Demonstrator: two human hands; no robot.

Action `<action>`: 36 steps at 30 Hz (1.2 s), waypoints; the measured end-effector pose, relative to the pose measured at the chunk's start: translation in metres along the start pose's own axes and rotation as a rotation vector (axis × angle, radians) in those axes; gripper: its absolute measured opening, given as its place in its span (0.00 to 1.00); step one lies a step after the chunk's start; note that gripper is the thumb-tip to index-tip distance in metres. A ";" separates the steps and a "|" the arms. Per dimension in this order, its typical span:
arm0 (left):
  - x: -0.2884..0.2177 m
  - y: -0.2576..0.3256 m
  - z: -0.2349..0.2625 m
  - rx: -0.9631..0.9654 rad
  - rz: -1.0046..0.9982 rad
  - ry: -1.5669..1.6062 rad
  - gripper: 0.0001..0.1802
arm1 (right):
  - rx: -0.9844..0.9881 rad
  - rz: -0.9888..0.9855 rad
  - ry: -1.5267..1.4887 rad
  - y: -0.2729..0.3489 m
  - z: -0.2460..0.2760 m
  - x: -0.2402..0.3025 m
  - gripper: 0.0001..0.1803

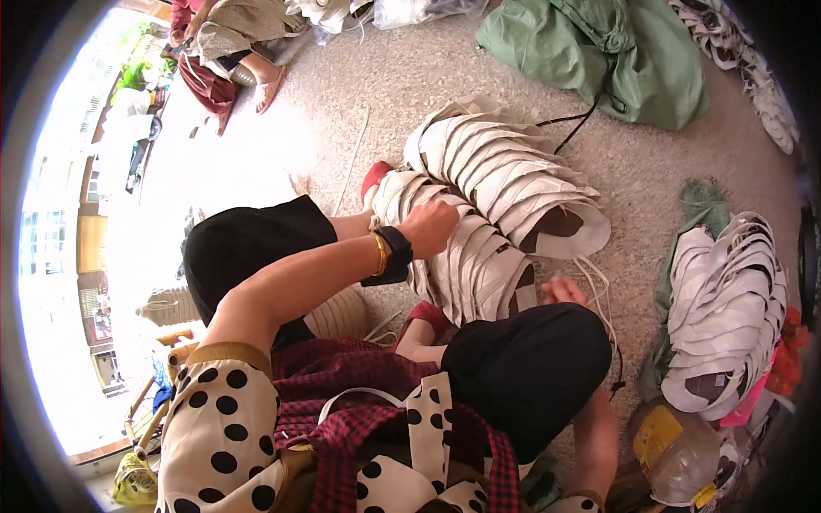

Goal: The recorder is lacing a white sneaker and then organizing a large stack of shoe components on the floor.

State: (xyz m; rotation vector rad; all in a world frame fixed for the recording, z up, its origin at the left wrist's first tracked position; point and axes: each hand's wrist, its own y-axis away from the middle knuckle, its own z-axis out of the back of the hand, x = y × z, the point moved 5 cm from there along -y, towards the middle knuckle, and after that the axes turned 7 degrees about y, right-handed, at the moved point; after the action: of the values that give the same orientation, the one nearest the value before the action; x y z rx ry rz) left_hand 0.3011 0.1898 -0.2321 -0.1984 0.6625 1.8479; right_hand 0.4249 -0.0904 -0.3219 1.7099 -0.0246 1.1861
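Two long stacks of nested white shoe uppers lie on the floor before my knees: a nearer stack [487, 269] and a farther stack [505, 175]. My left hand [432, 229], with a black watch [395, 254] on the wrist, is closed at the nearer stack. Its curled fingers seem to grip an upper's edge; the fingertips are hidden. Past my right knee, my right hand [566, 292] is beside the near end of that stack. Its fingers are loosely bent and slightly apart, with nothing visible in them. White cord [599, 286] loops close by.
At the right, another stack of white uppers [727, 312] leans by a green sack and a clear plastic bag [684, 453]. A large green sack [611, 51] sits at the back. A coil of pale rope [338, 315] lies by my legs. Another person [227, 64] sits far left.
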 end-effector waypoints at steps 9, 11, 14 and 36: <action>-0.008 0.002 -0.022 0.163 0.387 0.030 0.23 | 0.329 0.062 0.228 -0.055 -0.073 -0.057 0.16; -0.007 0.003 -0.033 0.246 0.271 -0.057 0.22 | 0.328 0.037 0.199 -0.051 -0.071 -0.062 0.16; -0.001 0.009 -0.028 -0.134 0.283 0.329 0.19 | 0.342 0.029 0.188 -0.042 -0.067 -0.063 0.16; 0.053 0.026 -0.052 -0.183 0.353 0.565 0.09 | 0.406 0.009 0.196 -0.024 -0.060 -0.059 0.16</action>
State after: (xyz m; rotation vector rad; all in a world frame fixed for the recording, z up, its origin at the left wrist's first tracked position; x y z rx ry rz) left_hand 0.2481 0.1995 -0.2900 -0.7863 0.9580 2.2107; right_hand 0.3660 -0.0637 -0.3803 1.9303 0.3506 1.4315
